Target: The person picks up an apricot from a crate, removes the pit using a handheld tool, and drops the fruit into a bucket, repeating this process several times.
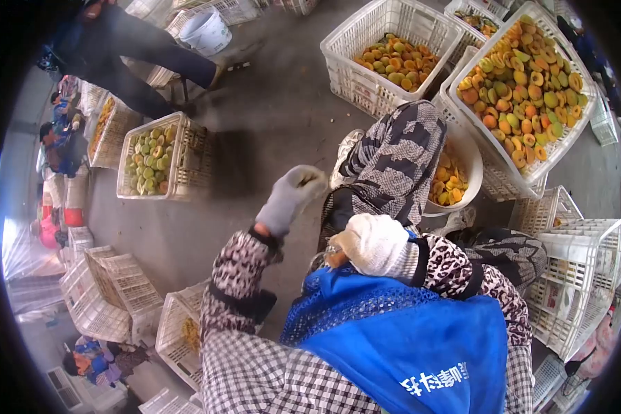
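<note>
My left hand (293,200), in a grey glove, is raised left of my knees with its fingers curled in; what they hold, if anything, is hidden. My right hand (379,245), in a white knit glove, is closed over my lap, above the blue apron (407,338). A short tan-brown end (337,257) pokes out of its left side; I cannot tell what it is. Beyond the right hand, partly behind my patterned trouser leg (400,159), a white bucket (472,172) holds orange apricot halves (448,183).
White crates of cut apricots (524,90) stand ahead to the right, one tilted on others. Another crate (179,148) of greenish fruit sits on the floor to the left, near a standing person's legs (159,55). Stacked crates (576,276) flank my right side; more crates (117,293) lie at left.
</note>
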Demonstrator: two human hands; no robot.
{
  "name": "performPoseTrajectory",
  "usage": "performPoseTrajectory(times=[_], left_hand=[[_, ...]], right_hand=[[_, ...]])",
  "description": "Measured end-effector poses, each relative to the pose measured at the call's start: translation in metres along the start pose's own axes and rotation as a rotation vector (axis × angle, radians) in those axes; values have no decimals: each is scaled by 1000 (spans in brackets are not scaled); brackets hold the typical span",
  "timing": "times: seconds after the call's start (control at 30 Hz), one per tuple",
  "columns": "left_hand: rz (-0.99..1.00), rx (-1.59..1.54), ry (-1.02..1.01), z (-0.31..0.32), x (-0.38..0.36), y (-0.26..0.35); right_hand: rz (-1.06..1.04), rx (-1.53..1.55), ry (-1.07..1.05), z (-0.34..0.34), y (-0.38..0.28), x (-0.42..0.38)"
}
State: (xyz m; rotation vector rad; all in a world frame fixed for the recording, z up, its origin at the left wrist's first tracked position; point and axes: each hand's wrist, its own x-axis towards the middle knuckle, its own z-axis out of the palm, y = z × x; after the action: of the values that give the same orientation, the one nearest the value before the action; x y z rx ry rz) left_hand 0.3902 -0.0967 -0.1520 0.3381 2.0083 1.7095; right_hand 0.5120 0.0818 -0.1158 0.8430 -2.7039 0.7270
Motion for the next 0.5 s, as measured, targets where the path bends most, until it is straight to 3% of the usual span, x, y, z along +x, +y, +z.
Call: performPoseTrajectory(times=[0.03,0.1,0.23,0.33,0.4,0.47,0.5], left_hand=[[1,-4,7,-13,-11,-1],[506,653,-323,-29,-35,3],[390,606,-77,3,-73,3],[417,455,-45,7,-75,-7],[418,401,-2,12,-78,-4],[765,464,-61,6,-68,0],[761,472,-96,-1,-62,0]], right_hand=[[32,36,48,1,2,-2],[44,128,34,-4,5,-2],[56,268,-20,-19,-3,3],[56,364,-114,-25,-2,6],[14,363,-22,-28,-9,9],[50,317,-40,-21,-11,9],[52,233,-30,-17,-12,8]])
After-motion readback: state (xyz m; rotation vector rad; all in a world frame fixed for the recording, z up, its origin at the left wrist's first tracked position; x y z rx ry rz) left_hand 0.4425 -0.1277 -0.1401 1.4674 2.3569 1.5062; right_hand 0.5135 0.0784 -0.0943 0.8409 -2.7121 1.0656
